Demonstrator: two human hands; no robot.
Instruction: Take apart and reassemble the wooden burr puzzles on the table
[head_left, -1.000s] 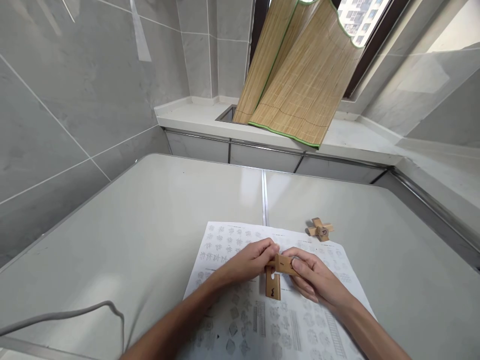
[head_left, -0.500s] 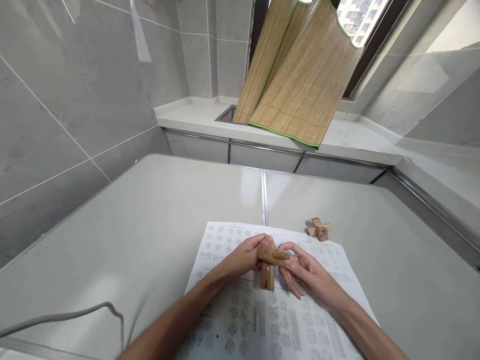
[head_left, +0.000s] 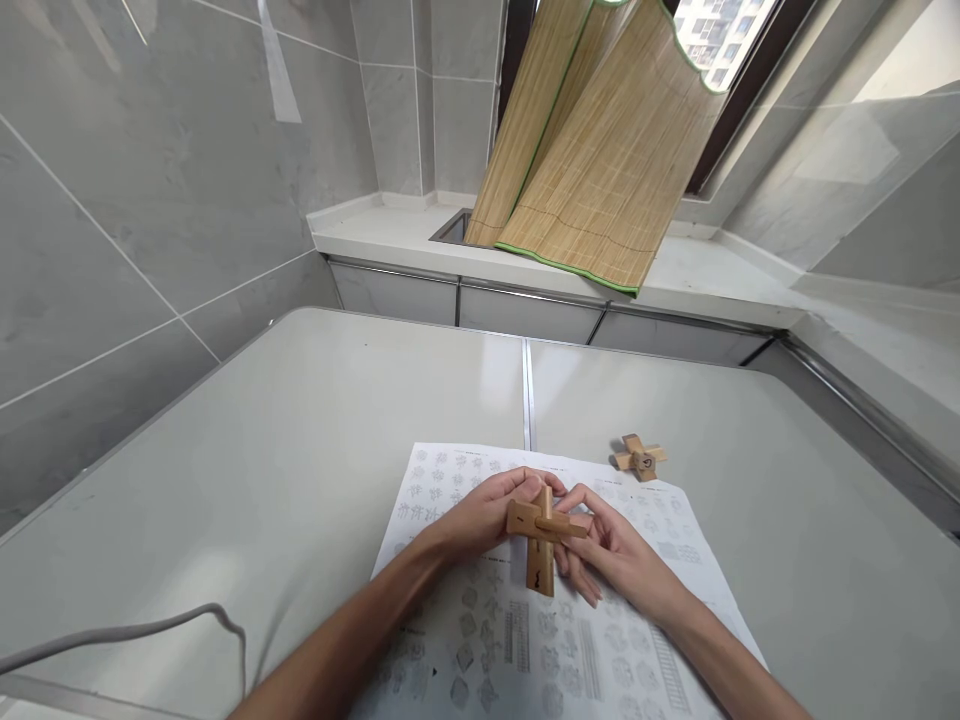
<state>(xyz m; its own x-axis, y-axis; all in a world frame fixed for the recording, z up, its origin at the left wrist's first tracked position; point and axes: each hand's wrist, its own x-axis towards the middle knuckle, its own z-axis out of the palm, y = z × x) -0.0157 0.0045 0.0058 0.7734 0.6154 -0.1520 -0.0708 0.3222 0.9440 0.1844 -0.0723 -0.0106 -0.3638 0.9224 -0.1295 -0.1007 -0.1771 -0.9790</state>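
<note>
Several interlocked wooden pieces, one marked with a dark figure, form a cross shape between my two hands. My left hand is closed round the upper left of the cross, its thumb on top. On the right side my right hand has its thumb and fingers at the end of a horizontal piece, its lower fingers bent beneath. Below both hands lies a large printed sheet with rows of small drawings. A second wooden cross-shaped assembly rests at the sheet's upper right edge.
The pale table has a metal seam down its middle. A grey cable curves at the lower left. Behind the table, a bamboo mat hangs over a white counter by the window.
The wooden cross in my hands has turned and tilted slightly, and more of its upper piece shows. My left fingers have shifted over its top, and my right thumb sits lower.
</note>
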